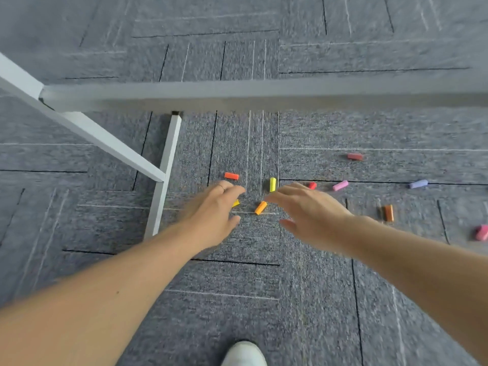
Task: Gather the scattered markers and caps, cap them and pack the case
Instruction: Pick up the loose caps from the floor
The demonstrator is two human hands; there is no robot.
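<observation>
- Left hand (215,211): reaching forward and down over the carpet (237,299), palm down, fingers loosely spread, holding nothing. A ring shows on one finger.
- Right hand (307,211): same reach, palm down, fingers fanned and slightly curled, empty. Both forearms extended; some motion blur.
- Key relation: the orange cap (261,207) lies on the floor in the gap between the two hands, just beyond the thumbs. Its long axis runs diagonally, near end toward the left hand, far end toward the right. Right fingertips look marginally nearer; judgement only.
- A yellow cap (235,203) is partly hidden under the left fingers; contact cannot be told.
- Bright yellow cap (272,184) stands just past the right fingertips, axis pointing away from the person. Orange-red cap (231,175) lies just beyond the left fingertips, axis crosswise.
- Further right, well apart: red cap (312,185), pink cap (340,185), lilac cap (418,184), dark red cap (355,156), brown cap (388,213), pink piece (482,232) at the frame edge.
- No marker bodies or case in view.
- White table frame (161,186) stands left of the hands; a white shoe (244,353) at bottom.
- Stage: gathering barely begun.
</observation>
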